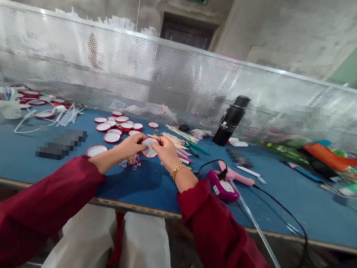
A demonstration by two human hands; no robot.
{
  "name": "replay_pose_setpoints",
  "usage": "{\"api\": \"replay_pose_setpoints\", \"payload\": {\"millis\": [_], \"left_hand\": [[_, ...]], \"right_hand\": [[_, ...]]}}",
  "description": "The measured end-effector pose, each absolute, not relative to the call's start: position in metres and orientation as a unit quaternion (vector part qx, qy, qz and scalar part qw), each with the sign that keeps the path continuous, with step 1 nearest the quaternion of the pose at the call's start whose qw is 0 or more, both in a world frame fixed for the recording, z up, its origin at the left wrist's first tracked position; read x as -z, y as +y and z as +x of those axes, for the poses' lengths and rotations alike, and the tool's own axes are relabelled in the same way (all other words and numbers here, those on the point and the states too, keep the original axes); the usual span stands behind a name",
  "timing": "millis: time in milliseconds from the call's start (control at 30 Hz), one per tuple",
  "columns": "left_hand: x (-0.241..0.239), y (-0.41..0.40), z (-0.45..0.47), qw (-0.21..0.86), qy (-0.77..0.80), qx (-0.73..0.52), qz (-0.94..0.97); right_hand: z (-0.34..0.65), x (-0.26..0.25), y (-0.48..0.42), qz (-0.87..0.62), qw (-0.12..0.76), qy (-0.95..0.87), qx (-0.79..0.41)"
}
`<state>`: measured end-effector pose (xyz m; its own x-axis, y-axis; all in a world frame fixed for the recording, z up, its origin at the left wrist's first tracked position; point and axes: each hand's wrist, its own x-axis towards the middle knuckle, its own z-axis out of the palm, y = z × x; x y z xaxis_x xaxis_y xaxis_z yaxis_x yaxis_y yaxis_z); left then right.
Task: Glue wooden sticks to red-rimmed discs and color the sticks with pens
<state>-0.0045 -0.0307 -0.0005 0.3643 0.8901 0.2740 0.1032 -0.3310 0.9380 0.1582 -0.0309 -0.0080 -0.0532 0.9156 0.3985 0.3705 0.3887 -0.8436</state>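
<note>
Between my two hands is a round white disc (150,147), held up over the blue table. My left hand (133,144) grips its left edge, thumb on the near face. On the opposite edge, my right hand (166,151) pinches it the same way. Several red-rimmed white round lids (113,136) lie in a group to the left and behind. Below the left hand sits a small tangle of coloured cords (131,161). Thin wooden sticks (179,132) and pink sticks (183,156) lie just beyond the right hand.
On the right are a pink glue gun (239,177), a purple power box (223,187) with a black cable, and a black bottle (231,120). Green-handled pliers (193,148) lie nearer the middle. A plastic cup (10,106) stands left. A perforated metal screen (186,81) borders the back.
</note>
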Motion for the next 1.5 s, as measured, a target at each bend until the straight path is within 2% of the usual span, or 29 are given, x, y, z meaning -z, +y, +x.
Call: {"api": "replay_pose_setpoints", "payload": {"millis": [267, 533, 1100, 1500], "left_hand": [[-0.003, -0.034, -0.006, 0.546, 0.362, -0.462, 0.598], [-0.002, -0.03, -0.007, 0.529, 0.359, -0.488, 0.594], [-0.006, -0.031, -0.007, 0.575, 0.342, -0.5, 0.55], [-0.003, -0.029, -0.008, 0.53, 0.356, -0.494, 0.59]], "right_hand": [[0.157, 0.002, -0.033, -0.439, 0.517, -0.651, -0.34], [0.156, -0.003, -0.039, -0.455, 0.495, -0.658, -0.339], [0.159, 0.006, -0.03, -0.443, 0.493, -0.669, -0.336], [0.16, 0.008, -0.027, -0.45, 0.488, -0.675, -0.322]]}}
